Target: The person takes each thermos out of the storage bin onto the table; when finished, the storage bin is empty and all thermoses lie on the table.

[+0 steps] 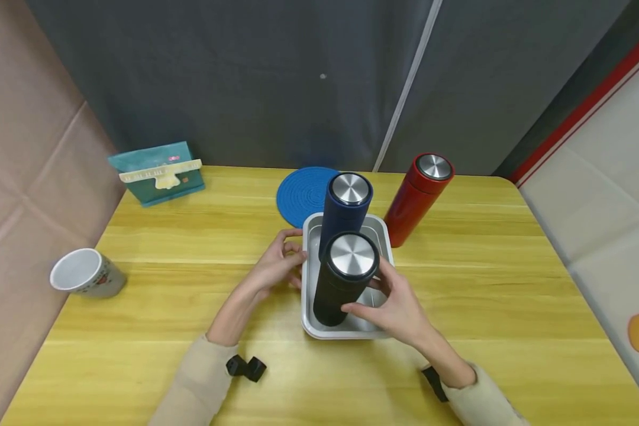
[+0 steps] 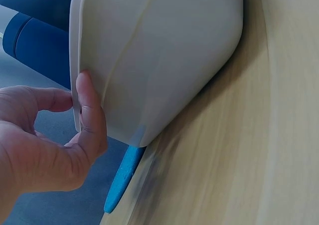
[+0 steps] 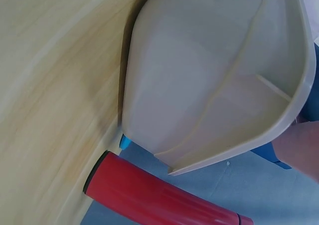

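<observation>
Right hand wrapped round black flask, standing in steel tray beside navy flask. Left hand pinching tray's left rim. Two flasks apparently loaded; red flask beyond right hand, on counter.

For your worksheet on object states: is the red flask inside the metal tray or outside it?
Outside: the red flask stands upright on the table, beside the tray.
</observation>
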The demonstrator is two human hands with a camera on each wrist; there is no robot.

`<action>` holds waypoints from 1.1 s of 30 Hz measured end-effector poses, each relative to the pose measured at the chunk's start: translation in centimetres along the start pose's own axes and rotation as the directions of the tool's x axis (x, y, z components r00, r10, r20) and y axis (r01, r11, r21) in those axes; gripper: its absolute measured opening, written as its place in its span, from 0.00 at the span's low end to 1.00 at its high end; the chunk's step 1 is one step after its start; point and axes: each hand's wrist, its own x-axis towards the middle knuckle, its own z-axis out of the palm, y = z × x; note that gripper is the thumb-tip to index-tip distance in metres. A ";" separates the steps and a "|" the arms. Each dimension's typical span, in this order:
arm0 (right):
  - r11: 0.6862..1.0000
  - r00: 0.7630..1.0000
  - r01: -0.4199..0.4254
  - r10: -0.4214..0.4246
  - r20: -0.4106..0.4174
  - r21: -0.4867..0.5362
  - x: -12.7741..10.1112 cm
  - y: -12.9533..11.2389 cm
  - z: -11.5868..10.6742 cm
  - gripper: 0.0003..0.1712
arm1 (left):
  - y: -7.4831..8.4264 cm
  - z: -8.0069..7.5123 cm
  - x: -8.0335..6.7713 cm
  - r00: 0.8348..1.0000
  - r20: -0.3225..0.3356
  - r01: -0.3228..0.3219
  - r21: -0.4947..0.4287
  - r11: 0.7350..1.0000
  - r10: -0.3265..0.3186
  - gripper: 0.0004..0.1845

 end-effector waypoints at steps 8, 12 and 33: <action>0.999 1.000 0.014 -0.015 -0.023 -0.051 0.2 -0.4 -0.3 0.43 | 0.1 -0.1 -0.1 1.000 0.004 -0.009 0.002 1.000 0.009 0.28; 0.996 0.997 0.045 -0.049 -0.051 -0.083 0.3 -0.7 -0.7 0.42 | 0.1 -0.1 -0.1 1.000 0.005 -0.008 -0.005 1.000 0.008 0.29; 0.984 0.958 0.161 -0.175 -0.227 -0.076 0.9 -2.1 -2.9 0.43 | 0.1 -0.1 0.1 1.000 -0.004 0.009 -0.002 1.000 -0.009 0.28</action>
